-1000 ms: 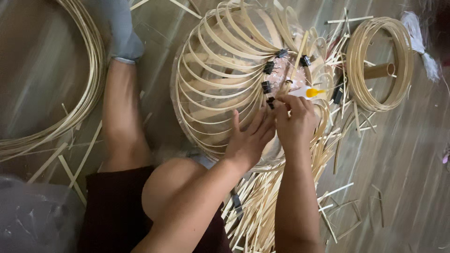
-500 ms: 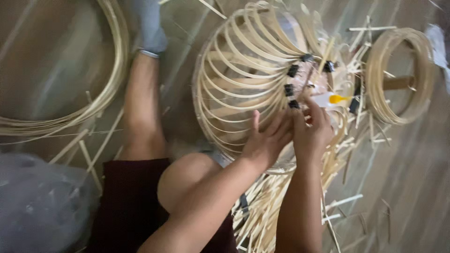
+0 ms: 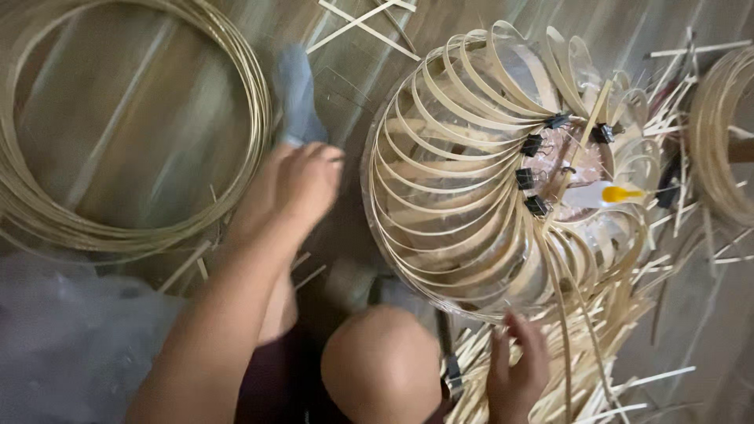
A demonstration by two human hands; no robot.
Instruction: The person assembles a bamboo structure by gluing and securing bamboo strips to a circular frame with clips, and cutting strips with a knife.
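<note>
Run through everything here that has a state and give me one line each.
Bamboo strip frame: rounded, ribs bent and gathered at one side, resting on the floor.
Black binder clips: clamped on the rib ends.
Glue bottle: lying on its side, yellow cap on.
Left hand: blurred, off the frame, above the leg.
Right hand: fingers spread, on loose bamboo strips at the frame's edge.
Large bamboo coil: coiled, flat on the floor.

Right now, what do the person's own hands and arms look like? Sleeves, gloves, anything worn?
Both hands are bare: no gloves, rings, watch or wristband visible. The left hand and its forearm are uncovered along the whole visible length, with no sleeve edge in view, though motion blur softens detail. The right hand shows bare fingers and a bare wrist at the frame's bottom edge. No markings can be made out.
</note>
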